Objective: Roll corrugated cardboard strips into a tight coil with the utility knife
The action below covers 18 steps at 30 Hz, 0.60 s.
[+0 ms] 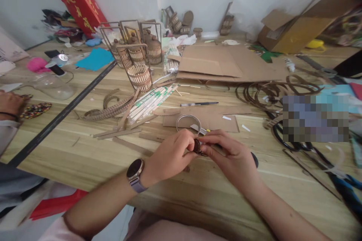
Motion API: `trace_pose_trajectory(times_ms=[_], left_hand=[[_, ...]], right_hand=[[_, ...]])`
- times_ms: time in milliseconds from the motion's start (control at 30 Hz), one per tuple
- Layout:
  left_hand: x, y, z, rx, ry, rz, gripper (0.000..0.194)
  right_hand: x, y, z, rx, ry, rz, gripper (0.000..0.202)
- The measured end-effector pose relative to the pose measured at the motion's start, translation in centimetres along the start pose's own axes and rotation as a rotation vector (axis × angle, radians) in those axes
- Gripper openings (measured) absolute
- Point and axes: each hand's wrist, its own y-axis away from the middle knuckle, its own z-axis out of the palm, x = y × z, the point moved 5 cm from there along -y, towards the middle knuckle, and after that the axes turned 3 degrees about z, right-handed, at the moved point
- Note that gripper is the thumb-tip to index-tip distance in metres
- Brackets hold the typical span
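Near the front of the wooden table, my left hand [177, 150] and my right hand [230, 154] meet, fingers closed. Between their fingertips is a small dark brown coil [196, 145], which looks like a rolled strip; the fingers partly hide it. My left hand wears a watch at the wrist. Just beyond the hands lies a tape ring [177, 120]. A cutter with a yellow part [207, 130] sits beside the ring, partly covered by my fingers. Under them is a flat cardboard piece [226, 122], with a pen [199, 104] behind it.
Small slatted baskets with tall handles [140, 77] stand at the back left, near packaged sticks [152, 101] and cardboard strips [113, 113]. Flat cardboard [210, 62] lies behind. Coiled brown strips [254, 94] and scissors [288, 139] are at right. Another person's hand [11, 103] rests far left.
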Motion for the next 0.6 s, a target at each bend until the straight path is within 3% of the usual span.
trace_pose_trajectory(times_ms=[433,500,600], left_hand=[[-0.4,-0.1,0.3,-0.045,0.05,-0.013,0.027],[-0.4,-0.2,0.4,-0.072,0.034,-0.004,0.032],[-0.4,-0.4,0.5,-0.107,-0.015,-0.009,0.035]], right_hand=[[0.1,-0.5,-0.2,-0.169,0.159,-0.062,0.019],[0.4,-0.7,-0.6,-0.167,0.142,0.005,0.018],[1.0,-0.8,-1.5,-0.047,0.058,0.177,0.016]])
